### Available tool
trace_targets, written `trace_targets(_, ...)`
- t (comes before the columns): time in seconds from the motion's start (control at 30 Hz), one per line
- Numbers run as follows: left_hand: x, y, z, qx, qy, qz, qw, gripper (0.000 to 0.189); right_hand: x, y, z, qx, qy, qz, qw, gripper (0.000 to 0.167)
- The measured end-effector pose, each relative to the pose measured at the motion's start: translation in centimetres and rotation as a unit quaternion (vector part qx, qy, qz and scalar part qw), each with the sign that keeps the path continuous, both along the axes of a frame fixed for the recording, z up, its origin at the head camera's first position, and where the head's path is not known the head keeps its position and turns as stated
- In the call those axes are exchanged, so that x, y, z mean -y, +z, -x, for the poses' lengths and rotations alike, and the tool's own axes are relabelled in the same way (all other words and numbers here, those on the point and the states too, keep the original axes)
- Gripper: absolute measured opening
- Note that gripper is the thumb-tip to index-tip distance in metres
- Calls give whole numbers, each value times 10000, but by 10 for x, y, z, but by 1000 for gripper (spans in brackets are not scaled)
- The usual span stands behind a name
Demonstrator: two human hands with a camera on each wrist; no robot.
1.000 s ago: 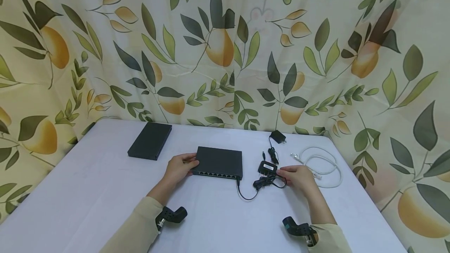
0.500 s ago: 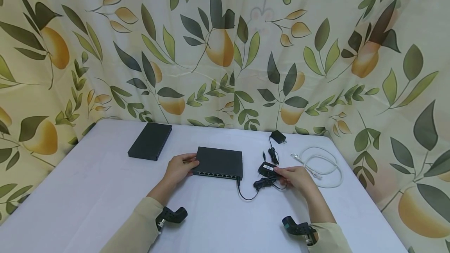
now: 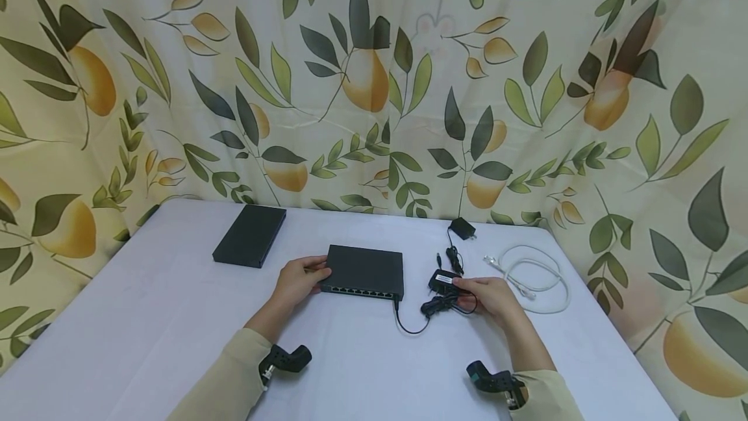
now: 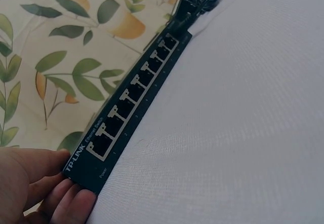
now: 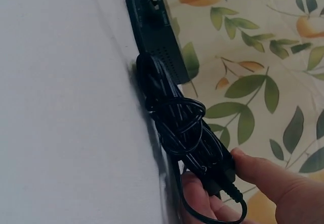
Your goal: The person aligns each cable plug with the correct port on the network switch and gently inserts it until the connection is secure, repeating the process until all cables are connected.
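Observation:
A black Ethernet switch (image 3: pixel 365 270) lies flat mid-table, its row of ports facing the person. My left hand (image 3: pixel 299 280) pinches its left end, thumb above and fingers at the side; "TP-LINK" is legible beside the thumb in the left wrist view. A thin black cord (image 3: pixel 409 329) runs from the switch's front right corner to a bundled cable (image 5: pixel 174 115) and a black power adapter (image 3: pixel 442 280) with a white label. My right hand (image 3: pixel 492 296) grips that adapter at its right side, thumb on top. In the right wrist view the coiled cord partly covers the adapter.
A second black flat box (image 3: pixel 250 235) lies at the back left of the white-covered table (image 3: pixel 175 343). Another black adapter (image 3: pixel 462 228) with a bundled cord sits at the back right. A coiled white network cable (image 3: pixel 543 278) lies right of my right hand.
My right hand has shifted slightly left, its thumb coming over onto the adapter's top. The left hand and the switch have stayed in place.

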State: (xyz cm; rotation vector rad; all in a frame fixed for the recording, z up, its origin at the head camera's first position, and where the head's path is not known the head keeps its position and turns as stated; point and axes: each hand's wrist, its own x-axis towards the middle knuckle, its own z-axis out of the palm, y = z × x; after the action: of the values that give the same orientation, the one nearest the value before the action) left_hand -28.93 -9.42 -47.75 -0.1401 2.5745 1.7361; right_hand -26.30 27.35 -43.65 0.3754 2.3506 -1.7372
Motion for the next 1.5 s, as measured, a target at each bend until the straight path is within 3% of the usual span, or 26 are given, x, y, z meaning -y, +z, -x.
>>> trace_targets(0.3,0,0,0,55,49,-165,9998,39,8,5,6,-132,133,94,9998,53)
trace_targets(0.57,-1,1,0,32,80,-189,9998,39,18,17,18,-155,193,-234,9994,51)
trace_targets(0.9,-1,2,0,55,85,-223,9997,39,36,44,30,-37,347,390,9986,48)
trace_targets(1.17,-1,2,0,14,95,-172,9998,39,45,55,42,-146,604,-225,9978,48)
trace_targets(1.5,-1,1,0,-13,82,-157,9998,38,66,74,50,-293,832,-463,9950,46)
